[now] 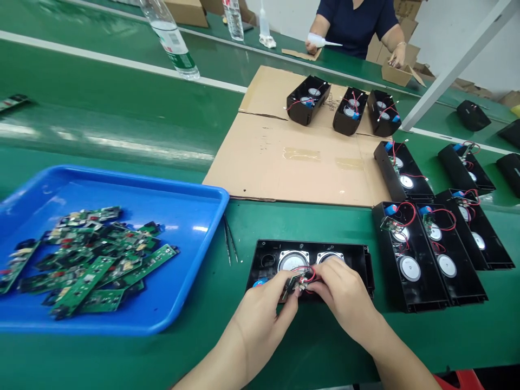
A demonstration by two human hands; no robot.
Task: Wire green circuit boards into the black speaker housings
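A black speaker housing (260, 260) lies open-side up in front of me, with two round speakers (293, 261) set in it and a blue part (260, 282) at its left end. Above it, my left hand (266, 311) pinches a small circuit board (289, 285) between thumb and fingers. The fingers of my right hand (345, 292) are closed on the red and black wires (311, 274) at the board's right side. The exact wire ends are hidden by my fingertips.
Left stands a blue tray (203, 227) heaped with green circuit boards (101, 260). Tweezers (229, 241) lie beside it. Wired speaker housings (410, 265) stand at right, others on flattened cardboard (296, 162). Across the bench, a person (357, 27) holds a white bottle (319, 40). A water bottle (173, 43) stands at back left.
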